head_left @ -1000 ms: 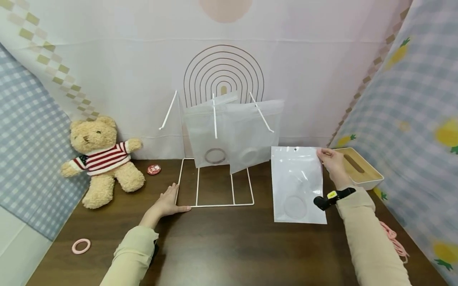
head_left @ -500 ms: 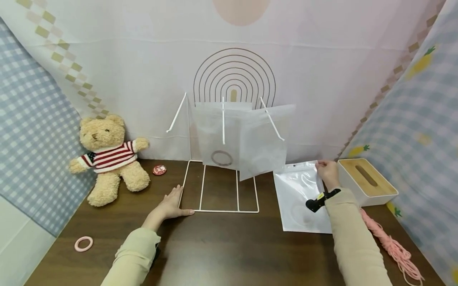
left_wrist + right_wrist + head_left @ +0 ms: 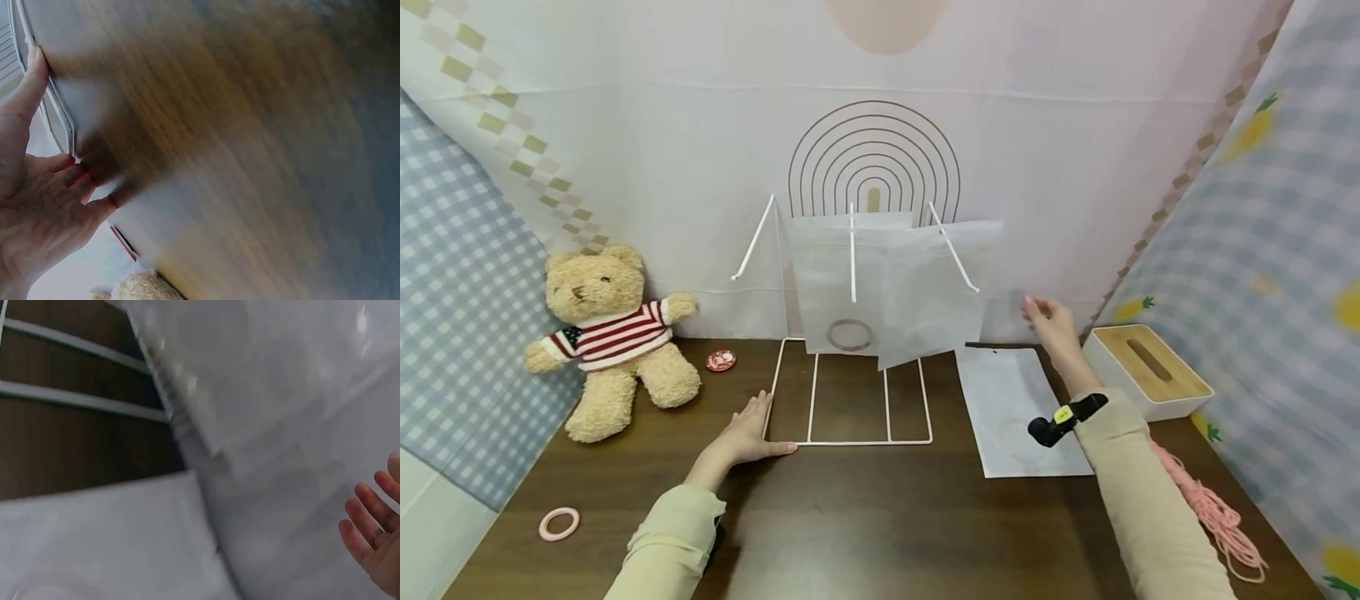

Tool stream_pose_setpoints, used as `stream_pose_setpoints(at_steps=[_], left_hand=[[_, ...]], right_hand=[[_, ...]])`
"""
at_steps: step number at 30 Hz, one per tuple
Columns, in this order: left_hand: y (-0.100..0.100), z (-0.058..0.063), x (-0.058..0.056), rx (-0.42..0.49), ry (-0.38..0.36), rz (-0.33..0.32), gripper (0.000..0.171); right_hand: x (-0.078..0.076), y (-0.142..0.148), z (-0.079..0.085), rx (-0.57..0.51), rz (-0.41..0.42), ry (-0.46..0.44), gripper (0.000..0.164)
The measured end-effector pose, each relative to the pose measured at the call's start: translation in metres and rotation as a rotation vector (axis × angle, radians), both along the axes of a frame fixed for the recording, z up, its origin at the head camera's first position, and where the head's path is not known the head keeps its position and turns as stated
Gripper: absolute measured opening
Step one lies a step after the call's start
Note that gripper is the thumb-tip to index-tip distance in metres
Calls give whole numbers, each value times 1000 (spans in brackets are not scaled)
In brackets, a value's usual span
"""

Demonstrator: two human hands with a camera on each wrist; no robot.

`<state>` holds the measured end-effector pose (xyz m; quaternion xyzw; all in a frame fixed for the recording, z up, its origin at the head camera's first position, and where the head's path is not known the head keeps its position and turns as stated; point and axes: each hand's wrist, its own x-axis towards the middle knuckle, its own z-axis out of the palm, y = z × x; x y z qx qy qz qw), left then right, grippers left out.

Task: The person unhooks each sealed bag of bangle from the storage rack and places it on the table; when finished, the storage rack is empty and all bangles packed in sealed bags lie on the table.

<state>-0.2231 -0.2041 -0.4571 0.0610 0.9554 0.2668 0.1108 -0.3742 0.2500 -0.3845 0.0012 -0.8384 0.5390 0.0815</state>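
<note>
On the near part of the dark tabletop (image 3: 842,517): pink ring (image 3: 559,523) left, pink cord (image 3: 1213,510) right, by the sleeve.

Left hand (image 3: 741,435) spread on the near left corner of the white wire rack (image 3: 865,443) — thumb at the front bar, fingers by the side bar, nothing pinched. Loose pouch (image 3: 1011,404) lies flat just right of the rack base, faint ring outline inside. Right hand (image 3: 1051,323) hangs over its far end, fingers loosely bent, holding nothing. Tissue box (image 3: 1148,367) just right of it.

My take on handling: brace the base with a flat left hand; pinch a pouch at the top corner, clear of the punched hole, so the hole stays visible. Go in at the prong tip, squarely — the left hanging pouch (image 3: 823,283) and right hanging pouch (image 3: 932,300), at the middle and right prongs, overlap and could snag.

Labels: red badge (image 3: 721,361) near the teddy bear (image 3: 591,333) has print, too small to read. Yellow tag (image 3: 1062,414) on the right wrist, also illegible. No brand readable on pouches or box.
</note>
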Motion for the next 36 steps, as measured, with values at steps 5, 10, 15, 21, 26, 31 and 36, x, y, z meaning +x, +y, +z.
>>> stream_pose_setpoints(at_steps=[5,10,15,21,26,31,36], left_hand=[[-1,0,1,-11,1,-4,102],[-2,2,0,-10,-14,-5,103],[-1,5,0,-4,-17,-5,103],[0,6,3,-6,-31,-3,102],[0,5,2,-4,-22,1,102],[-1,2,2,-2,-16,-4,102],[-1,2,1,-4,-13,-5,102]], right_hand=[[9,-27,38,-99,68,178,54],[32,-59,81,-67,33,224,50],[32,-68,94,-100,59,248,48],[33,-72,98,-105,8,272,42],[27,-76,101,-98,-62,260,43],[24,-76,101,-78,-53,227,47],[26,-74,101,-94,-63,264,39]])
